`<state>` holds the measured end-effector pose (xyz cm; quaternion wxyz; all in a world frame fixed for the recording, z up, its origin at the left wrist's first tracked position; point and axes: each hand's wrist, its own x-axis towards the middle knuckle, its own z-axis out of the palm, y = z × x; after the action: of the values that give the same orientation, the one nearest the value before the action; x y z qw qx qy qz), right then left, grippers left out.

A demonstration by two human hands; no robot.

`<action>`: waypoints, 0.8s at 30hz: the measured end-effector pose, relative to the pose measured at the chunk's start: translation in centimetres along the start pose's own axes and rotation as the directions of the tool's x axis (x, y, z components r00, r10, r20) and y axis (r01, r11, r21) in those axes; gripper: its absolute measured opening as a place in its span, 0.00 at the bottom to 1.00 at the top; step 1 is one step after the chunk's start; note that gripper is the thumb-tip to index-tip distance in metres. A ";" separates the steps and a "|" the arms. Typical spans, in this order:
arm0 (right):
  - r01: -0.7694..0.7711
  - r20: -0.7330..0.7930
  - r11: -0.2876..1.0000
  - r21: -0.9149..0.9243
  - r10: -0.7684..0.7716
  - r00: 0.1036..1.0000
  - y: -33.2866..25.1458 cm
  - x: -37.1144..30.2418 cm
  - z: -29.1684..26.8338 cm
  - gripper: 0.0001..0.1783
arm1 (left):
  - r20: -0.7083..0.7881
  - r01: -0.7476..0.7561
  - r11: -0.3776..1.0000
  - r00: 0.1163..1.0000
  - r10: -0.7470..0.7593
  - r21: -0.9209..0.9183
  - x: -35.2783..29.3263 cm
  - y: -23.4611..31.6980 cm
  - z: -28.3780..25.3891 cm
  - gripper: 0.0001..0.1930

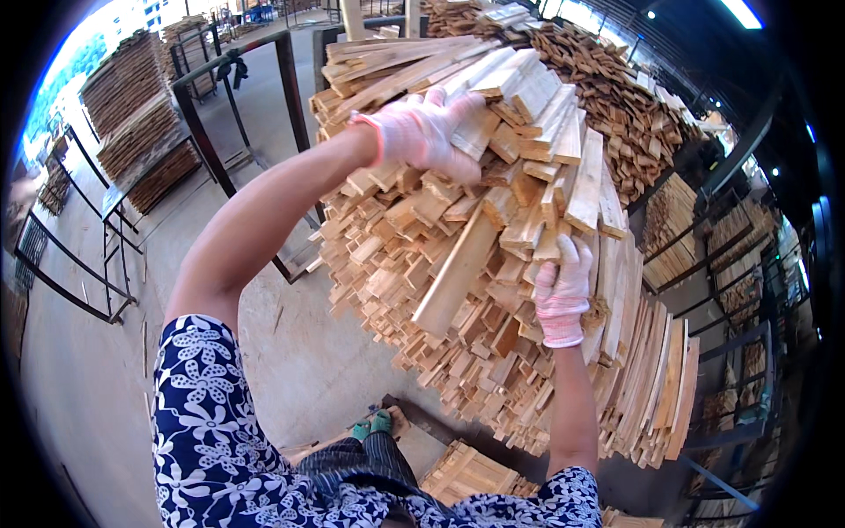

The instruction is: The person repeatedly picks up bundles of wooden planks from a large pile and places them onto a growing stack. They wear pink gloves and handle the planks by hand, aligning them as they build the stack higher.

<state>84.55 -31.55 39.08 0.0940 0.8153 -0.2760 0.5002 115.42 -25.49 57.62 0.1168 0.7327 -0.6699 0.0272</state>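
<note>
A big pile of sawn wooden strips (387, 255) stands in front of me, most of them with their ends facing me. My left hand (427, 136), in a pale pink-and-white knit glove, rests on the upper left of the pile. Its fingers are spread over the strips. My right hand (564, 286), gloved alike, is lower on the right, with its fingers curled round the end of a wooden strip (551, 249). Between the hands a wide strip (456, 273) sticks out toward me, touched by neither. The undersides of both hands are hidden.
Behind the pile lies a heap of loose wood (590, 97). Metal frames (286, 106) and tall stacks of boards (132, 97) stand to the left. Racks of wood (739, 264) line the right. Near my feet is a low wooden stack (466, 475).
</note>
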 end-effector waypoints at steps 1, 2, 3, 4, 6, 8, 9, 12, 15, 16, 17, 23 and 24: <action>-0.007 -0.001 1.000 0.000 0.007 1.000 0.0 0.2 -0.2 0.24 | 0.067 0.014 0.994 0.998 -0.021 0.109 -0.1 1.5 0.1 0.59; -0.013 0.006 1.000 -0.010 0.013 1.000 0.1 0.2 -0.3 0.26 | -0.031 0.006 0.993 1.000 -0.003 0.115 -0.3 1.6 0.5 0.59; -0.035 0.004 0.997 -0.063 0.036 0.999 -0.1 0.1 -0.5 0.26 | -0.052 -0.029 0.992 0.998 0.035 0.122 -0.2 1.4 1.0 0.59; -0.058 0.002 0.991 -0.117 0.059 0.998 -0.6 0.1 -0.9 0.26 | -0.072 -0.065 0.989 0.995 0.075 0.130 -0.1 1.3 1.5 0.59; -0.154 0.095 0.956 -0.250 0.183 0.979 -3.2 0.7 -2.1 0.28 | -0.122 -0.108 0.983 0.984 0.127 0.148 -0.8 1.2 1.5 0.59; -0.025 0.226 0.941 -0.336 0.107 0.968 -6.8 3.4 -5.8 0.29 | -0.107 -0.127 0.974 0.983 0.149 0.185 -1.8 0.1 2.4 0.59; 0.000 0.287 0.949 -0.314 0.095 0.953 -7.3 3.9 -7.0 0.29 | -0.054 -0.116 0.965 0.990 0.132 0.234 -2.3 0.3 2.9 0.59; -0.012 0.293 0.954 -0.299 0.103 0.951 -6.8 9.7 -6.1 0.32 | -0.169 -0.121 0.934 0.968 0.187 0.337 -1.4 -2.4 6.7 0.59; -0.023 0.348 0.970 -0.244 0.109 0.931 -4.1 17.2 -3.4 0.44 | -0.244 -0.164 0.938 0.939 0.244 0.306 -0.6 -2.0 7.0 0.55; -0.140 0.397 0.977 -0.160 0.194 0.897 -2.5 19.2 -0.7 0.50 | -0.235 -0.168 0.941 0.942 0.241 0.293 -0.5 -1.5 6.7 0.54; -0.252 0.450 0.963 -0.091 0.266 0.853 -0.9 21.0 1.6 0.56 | -0.236 -0.172 0.947 0.942 0.239 0.271 -0.1 -0.9 6.5 0.53; -0.284 0.543 0.905 -0.316 0.418 0.728 -6.2 24.7 8.3 0.59 | -0.422 -0.122 0.917 0.859 0.290 0.380 0.3 -2.5 9.4 0.45; -0.283 0.533 0.911 -0.299 0.406 0.743 -5.0 24.1 8.7 0.59 | -0.441 -0.171 0.883 0.815 0.375 0.436 0.0 -2.4 9.2 0.38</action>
<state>102.26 -39.75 56.39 -0.0090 0.8497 -0.4863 0.2038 116.67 -27.26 48.33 0.1427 0.6009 -0.6959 0.3664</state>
